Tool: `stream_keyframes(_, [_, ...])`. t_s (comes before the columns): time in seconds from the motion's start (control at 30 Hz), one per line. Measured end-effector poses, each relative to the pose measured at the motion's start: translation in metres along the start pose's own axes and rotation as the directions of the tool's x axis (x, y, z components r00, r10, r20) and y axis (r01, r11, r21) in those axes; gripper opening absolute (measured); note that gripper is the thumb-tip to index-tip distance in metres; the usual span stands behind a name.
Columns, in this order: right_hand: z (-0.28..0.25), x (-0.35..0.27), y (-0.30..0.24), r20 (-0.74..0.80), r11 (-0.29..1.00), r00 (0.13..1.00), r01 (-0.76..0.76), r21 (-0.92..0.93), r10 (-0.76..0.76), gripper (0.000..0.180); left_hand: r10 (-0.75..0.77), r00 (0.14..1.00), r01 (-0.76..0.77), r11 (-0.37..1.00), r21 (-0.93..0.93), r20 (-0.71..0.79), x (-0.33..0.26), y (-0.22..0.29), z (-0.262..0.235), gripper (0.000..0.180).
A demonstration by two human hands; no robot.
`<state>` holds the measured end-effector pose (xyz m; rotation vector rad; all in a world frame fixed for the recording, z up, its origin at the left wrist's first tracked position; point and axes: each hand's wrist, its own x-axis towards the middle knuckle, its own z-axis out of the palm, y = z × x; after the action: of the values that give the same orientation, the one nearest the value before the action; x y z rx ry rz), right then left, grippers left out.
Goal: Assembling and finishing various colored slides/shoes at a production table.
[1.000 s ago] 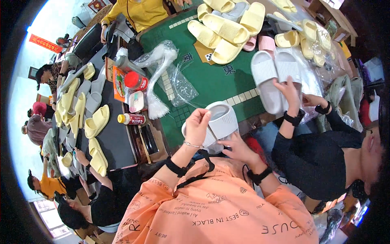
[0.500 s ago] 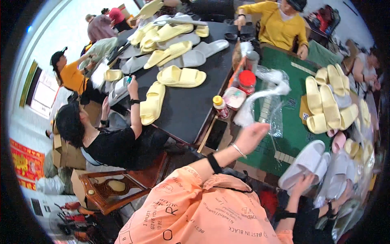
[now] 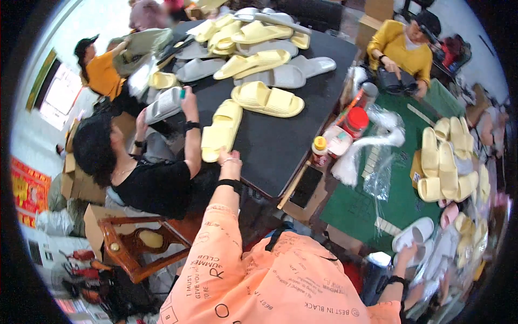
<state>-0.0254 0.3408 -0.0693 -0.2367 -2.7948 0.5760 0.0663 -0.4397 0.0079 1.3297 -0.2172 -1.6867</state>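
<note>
My left hand (image 3: 229,157) reaches to the corner of the black table, its fingers closed on the near end of a yellow slide slipper (image 3: 224,127). Just beyond it lies another yellow slipper (image 3: 268,100). At the right, my right hand (image 3: 404,255) holds a pale grey slipper (image 3: 413,233) by its near end, low over the edge of the green table. A second pale grey slipper (image 3: 422,254) sits beside it, partly hidden. To the left, a co-worker in black holds a grey slipper (image 3: 164,105) and something small and green.
A heap of yellow and grey slippers (image 3: 253,40) covers the far black table (image 3: 270,140). On the green table (image 3: 345,208) are a red-lidded jar (image 3: 356,120), a yellow-capped bottle (image 3: 319,148), plastic bags (image 3: 380,178) and yellow slippers (image 3: 447,167). A wooden chair (image 3: 143,245) stands left. A person in yellow handles black slippers (image 3: 396,81).
My left hand has swung left from above the green table to the yellow slipper. My right hand stays at the pale grey slipper, now lower in view. The person in yellow has lifted black slippers closer.
</note>
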Motion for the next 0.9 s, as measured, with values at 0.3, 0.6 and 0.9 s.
stream_keyframes(0.3, [-0.024,-0.055,-0.191,0.155,0.945,0.960,0.185,0.270,-0.232,0.022,-0.100,0.994,0.101,0.994,-0.033,0.045,0.015,0.035,0.019,0.045])
stream_keyframes(0.6, [-0.035,-0.069,-0.208,0.295,0.921,0.939,0.052,0.386,-0.177,0.019,-0.355,0.576,0.101,0.925,0.366,0.737,-0.026,0.107,-0.026,0.033])
stream_keyframes(0.9, [-0.064,-0.052,-0.294,0.218,0.837,0.935,0.126,0.532,-0.280,0.032,0.544,0.679,-0.694,0.695,0.189,0.492,-0.179,0.123,-0.091,0.030])
